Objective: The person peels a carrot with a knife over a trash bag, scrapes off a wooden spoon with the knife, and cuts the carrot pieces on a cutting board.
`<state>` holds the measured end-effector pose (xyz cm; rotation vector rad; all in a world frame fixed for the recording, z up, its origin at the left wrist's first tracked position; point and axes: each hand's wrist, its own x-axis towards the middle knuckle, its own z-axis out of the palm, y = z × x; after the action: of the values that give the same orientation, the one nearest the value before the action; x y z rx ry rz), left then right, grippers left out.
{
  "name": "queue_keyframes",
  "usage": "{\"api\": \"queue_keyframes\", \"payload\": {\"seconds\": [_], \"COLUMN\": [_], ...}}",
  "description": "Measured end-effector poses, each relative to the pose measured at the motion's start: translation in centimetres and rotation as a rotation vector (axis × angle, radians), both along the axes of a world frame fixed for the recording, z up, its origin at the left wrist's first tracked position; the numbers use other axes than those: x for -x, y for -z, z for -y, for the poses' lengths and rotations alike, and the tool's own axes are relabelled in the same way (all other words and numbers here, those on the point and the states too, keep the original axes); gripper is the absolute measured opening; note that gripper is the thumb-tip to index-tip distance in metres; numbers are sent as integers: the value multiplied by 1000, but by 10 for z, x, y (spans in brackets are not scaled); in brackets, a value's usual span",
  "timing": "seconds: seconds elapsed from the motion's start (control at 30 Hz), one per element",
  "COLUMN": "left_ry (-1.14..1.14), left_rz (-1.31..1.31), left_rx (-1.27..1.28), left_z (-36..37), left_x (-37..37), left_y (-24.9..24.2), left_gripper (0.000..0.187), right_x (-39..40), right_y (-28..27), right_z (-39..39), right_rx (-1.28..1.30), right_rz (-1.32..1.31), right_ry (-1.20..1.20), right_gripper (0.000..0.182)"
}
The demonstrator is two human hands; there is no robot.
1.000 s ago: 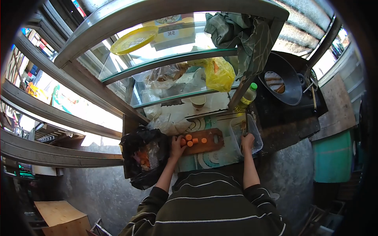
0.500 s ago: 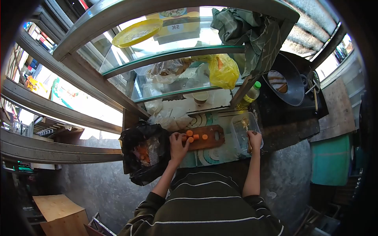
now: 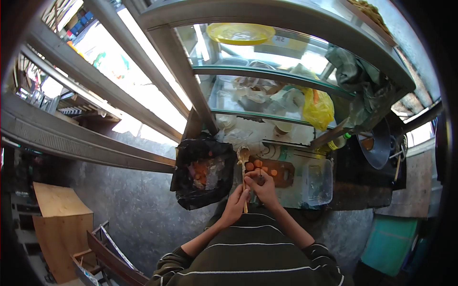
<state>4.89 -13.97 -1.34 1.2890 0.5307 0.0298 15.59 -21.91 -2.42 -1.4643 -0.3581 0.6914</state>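
My left hand [image 3: 234, 204] is closed round the handle of a wooden spoon [image 3: 243, 155], whose bowl carries a pale clump. Close beside it my right hand [image 3: 263, 189] is closed at the spoon's handle, its fingers pinched; what it grips is too small to make out. Orange carrot pieces [image 3: 258, 163] lie on a brown cutting board [image 3: 285, 175] just beyond the hands. To the right sits a clear plastic container [image 3: 318, 181]. A black-bag-lined bin [image 3: 183, 188] with orange scraps [image 3: 202, 172] is left of my hands.
A glass-shelved cabinet [image 3: 281, 74] rises behind the board, holding a yellow tray [image 3: 241, 33] and a yellow bag [image 3: 318, 108]. At the right are a bottle [image 3: 339, 142] and a dark wok [image 3: 375, 145]. A wooden box [image 3: 62, 229] stands lower left.
My right hand has left the clear container and come over to my left hand with the spoon. My left hand has moved off the carrots onto the spoon's handle. The view has shifted.
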Motion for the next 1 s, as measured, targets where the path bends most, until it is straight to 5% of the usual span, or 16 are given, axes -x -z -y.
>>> {"api": "queue_keyframes", "payload": {"seconds": [0.03, 0.17, 0.2, 0.27, 0.37, 0.53, 1.0], "left_ry": [-127, -439, -469, -550, -585, -588, -526], "left_rz": [30, -12, -13, -85, -113, -94, -75], "left_rx": [75, 285, 284, 171, 56, -21, 459], "left_z": [-3, -27, -32, -39, -38, -42, -59], "left_x": [9, 42, 50, 62, 70, 80, 89], "left_y": [-3, -19, -15, -9, -5, 2, -11], "left_gripper": [18, 21, 21, 23, 21, 18, 17], "right_x": [2, 11, 14, 18, 22, 18, 14], "right_y": [-6, -22, -19, -11, -3, -6, 7], "right_z": [-9, -26, -29, -32, -39, -54, -69], "right_rx": [116, 270, 264, 427, 411, 509, 540], "right_rz": [299, 315, 315, 772, 955, 1007, 973], "right_ry": [-57, -428, -458, -697, -713, -747, -690], "right_gripper": [23, 34, 34, 33, 37, 39, 41]}}
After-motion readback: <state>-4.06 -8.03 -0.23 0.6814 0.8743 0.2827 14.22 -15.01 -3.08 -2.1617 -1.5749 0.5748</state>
